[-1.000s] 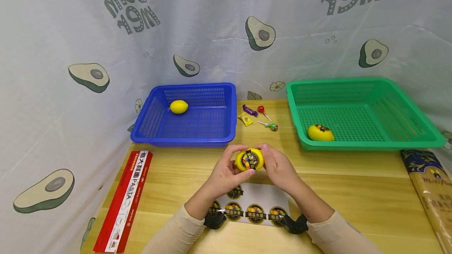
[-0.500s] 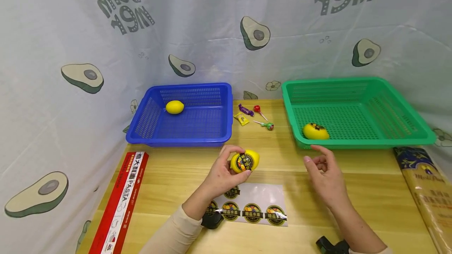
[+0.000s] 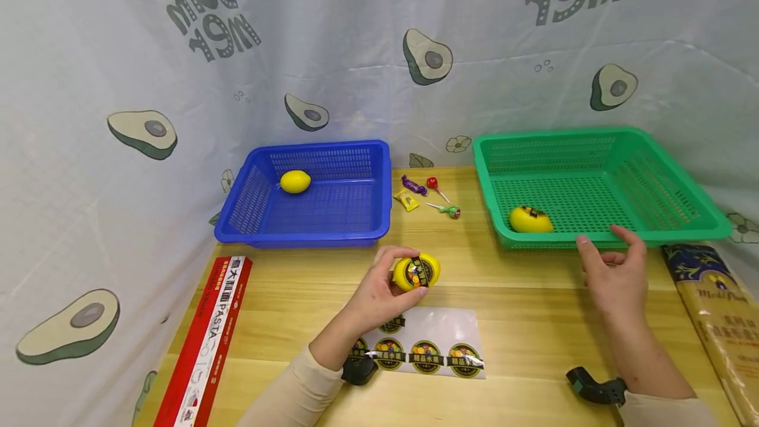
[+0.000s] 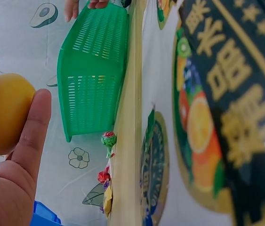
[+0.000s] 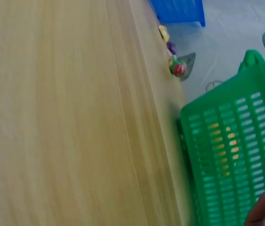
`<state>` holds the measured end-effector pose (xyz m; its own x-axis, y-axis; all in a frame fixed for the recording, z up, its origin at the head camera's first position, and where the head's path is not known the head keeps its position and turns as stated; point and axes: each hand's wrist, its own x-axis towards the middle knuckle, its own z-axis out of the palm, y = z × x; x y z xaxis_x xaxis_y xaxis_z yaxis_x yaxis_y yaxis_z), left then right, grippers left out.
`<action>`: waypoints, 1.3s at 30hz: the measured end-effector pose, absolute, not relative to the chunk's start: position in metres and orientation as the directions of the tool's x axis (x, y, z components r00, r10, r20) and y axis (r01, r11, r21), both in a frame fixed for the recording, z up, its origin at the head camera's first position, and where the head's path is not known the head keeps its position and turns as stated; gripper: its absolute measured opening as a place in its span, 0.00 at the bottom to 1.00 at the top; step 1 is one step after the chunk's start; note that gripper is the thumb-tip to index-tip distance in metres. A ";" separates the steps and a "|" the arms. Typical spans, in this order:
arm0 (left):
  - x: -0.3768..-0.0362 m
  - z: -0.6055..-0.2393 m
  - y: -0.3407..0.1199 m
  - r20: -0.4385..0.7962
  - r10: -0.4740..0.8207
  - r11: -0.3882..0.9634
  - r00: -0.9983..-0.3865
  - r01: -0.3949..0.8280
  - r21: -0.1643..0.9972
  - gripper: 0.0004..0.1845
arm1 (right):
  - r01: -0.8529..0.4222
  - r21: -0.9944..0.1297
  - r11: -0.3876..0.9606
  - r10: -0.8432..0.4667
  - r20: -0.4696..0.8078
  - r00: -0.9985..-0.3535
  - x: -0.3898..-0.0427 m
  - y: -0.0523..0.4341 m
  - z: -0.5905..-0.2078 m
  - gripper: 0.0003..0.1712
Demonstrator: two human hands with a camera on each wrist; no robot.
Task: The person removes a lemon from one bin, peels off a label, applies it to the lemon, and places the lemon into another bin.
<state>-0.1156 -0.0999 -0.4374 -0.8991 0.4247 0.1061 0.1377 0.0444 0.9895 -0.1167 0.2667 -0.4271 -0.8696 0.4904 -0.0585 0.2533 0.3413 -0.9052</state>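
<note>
My left hand (image 3: pixel 375 295) grips a yellow lemon (image 3: pixel 418 273) above the table, thumb in front and fingers behind. A round black-and-gold fruit sticker covers the lemon's near side; the left wrist view shows the plain side of the lemon (image 4: pixel 5 113). Below it lies a white sheet (image 3: pixel 456 325) with several of these stickers. My right hand (image 3: pixel 617 275) holds nothing, its fingers loosely bent, and overlaps the front rim of the green basket (image 3: pixel 593 240). Inside that basket, at the front left, rests another stickered lemon (image 3: pixel 530 220).
A blue basket (image 3: pixel 320 237) at the back left contains one plain lemon (image 3: pixel 295 181). Wrapped candies (image 3: pixel 406 200) and lollipops (image 3: pixel 449 210) lie between the baskets. A red pasta box (image 3: pixel 207 335) lies on the left, a brown-gold packet (image 3: pixel 714 321) on the right.
My right hand has let go of the lemon and moved right to the green basket's front. The left hand keeps holding the lemon in about the same place.
</note>
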 end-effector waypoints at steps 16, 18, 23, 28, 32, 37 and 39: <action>-0.159 -0.389 -0.068 0.252 0.474 0.271 -0.844 0.413 0.870 0.35 | 0.288 -0.942 0.173 0.568 -0.144 -0.811 -0.122 0.273 -0.426 0.30; -0.171 -0.381 -0.058 0.255 0.495 0.299 -0.831 0.438 0.848 0.36 | 0.295 -0.933 0.205 0.563 -0.134 -0.815 -0.123 0.273 -0.427 0.30; -0.206 -0.366 -0.026 0.233 0.560 0.365 -0.795 0.489 0.792 0.35 | 0.297 -0.925 0.238 0.564 -0.118 -0.818 -0.125 0.272 -0.429 0.31; -0.237 -0.362 0.010 0.179 0.602 0.476 -0.778 0.530 0.702 0.34 | 0.282 -0.932 0.227 0.564 -0.110 -0.818 -0.127 0.270 -0.430 0.31; -0.256 -0.367 0.036 0.124 0.601 0.547 -0.789 0.520 0.656 0.34 | 0.262 -0.938 0.226 0.557 -0.096 -0.825 -0.128 0.270 -0.430 0.30; -0.271 -0.374 0.060 0.088 0.552 0.662 -0.829 0.500 0.559 0.34 | 0.258 -0.938 0.233 0.561 -0.087 -0.823 -0.129 0.269 -0.429 0.31; -0.273 -0.377 0.068 0.074 0.508 0.710 -0.858 0.466 0.529 0.34 | 0.251 -0.939 0.236 0.562 -0.079 -0.823 -0.129 0.269 -0.429 0.31</action>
<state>-0.2730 0.0678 -0.3766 -0.8580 0.5084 0.0739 0.4660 0.7096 0.5285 -0.1291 0.2686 -0.4290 -0.8233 0.5621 -0.0791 0.2515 0.2361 -0.9386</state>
